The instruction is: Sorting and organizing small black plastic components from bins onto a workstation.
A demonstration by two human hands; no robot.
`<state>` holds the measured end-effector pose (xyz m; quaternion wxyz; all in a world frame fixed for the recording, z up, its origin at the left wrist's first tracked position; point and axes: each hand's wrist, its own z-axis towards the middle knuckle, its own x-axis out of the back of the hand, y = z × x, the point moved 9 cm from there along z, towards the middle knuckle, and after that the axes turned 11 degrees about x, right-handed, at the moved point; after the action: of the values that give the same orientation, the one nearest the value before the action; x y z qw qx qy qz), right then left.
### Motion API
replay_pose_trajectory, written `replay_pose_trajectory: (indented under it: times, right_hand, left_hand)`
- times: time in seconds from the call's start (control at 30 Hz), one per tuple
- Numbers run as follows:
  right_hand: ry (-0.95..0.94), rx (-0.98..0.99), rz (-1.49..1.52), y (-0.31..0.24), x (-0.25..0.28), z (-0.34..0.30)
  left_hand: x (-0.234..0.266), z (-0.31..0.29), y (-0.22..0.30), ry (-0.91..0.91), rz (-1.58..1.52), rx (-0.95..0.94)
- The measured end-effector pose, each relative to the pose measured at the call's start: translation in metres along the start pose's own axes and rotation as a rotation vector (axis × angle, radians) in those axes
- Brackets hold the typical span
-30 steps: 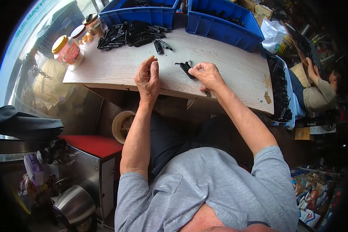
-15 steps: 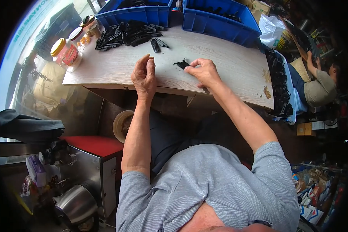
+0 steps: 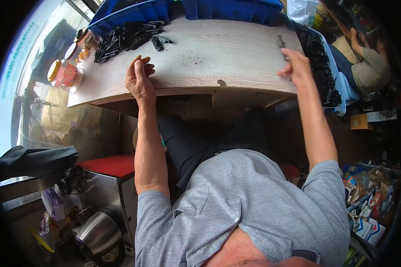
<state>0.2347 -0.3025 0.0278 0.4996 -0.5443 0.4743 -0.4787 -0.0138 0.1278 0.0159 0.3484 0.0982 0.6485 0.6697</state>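
Observation:
Over the near left part of the pale wood-grain table point(image 3: 200, 66), my left hand point(image 3: 140, 82) is raised with its fingers loosely curled and apart, holding nothing that I can see. Beyond it lies a heap of black plastic parts point(image 3: 131, 38), with a couple of loose pieces on its right side. My right hand point(image 3: 297, 66) reaches over the table's right end, thumb and fingers apart. A slim dark part point(image 3: 280, 42), smeared by motion, shows just beyond its fingertips. Whether they touch is unclear.
Two blue crates point(image 3: 234, 11) stand along the far edge. Lidded jars point(image 3: 67, 75) line the left side. A light-blue tub point(image 3: 341, 82) full of black parts adjoins the table's right end, and a person point(image 3: 372, 64) sits beyond it. A steel kettle point(image 3: 98, 233) is at lower left.
My right hand has swung from the table's middle to its right end, along with a dark part. The left hand has shifted slightly left, and the whole view has shifted.

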Motion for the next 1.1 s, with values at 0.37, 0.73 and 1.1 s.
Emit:
replay_pose_trajectory:
  times: [0.37,0.73,1.1]
  right_hand:
    - [0.662,0.006,0.172,-0.018,0.188,0.056]
    - [0.065,-0.06,0.218,0.035,0.066,0.041]
    - [-0.096,-0.028,0.191,0.048,-0.014,0.054]
  left_hand:
    - [0.003,0.002,-0.004,0.002,-0.137,0.059]
    - [0.001,-0.139,0.017,-0.073,0.207,0.096]
    - [0.206,-0.149,0.31,0.913,1.479,-0.703]
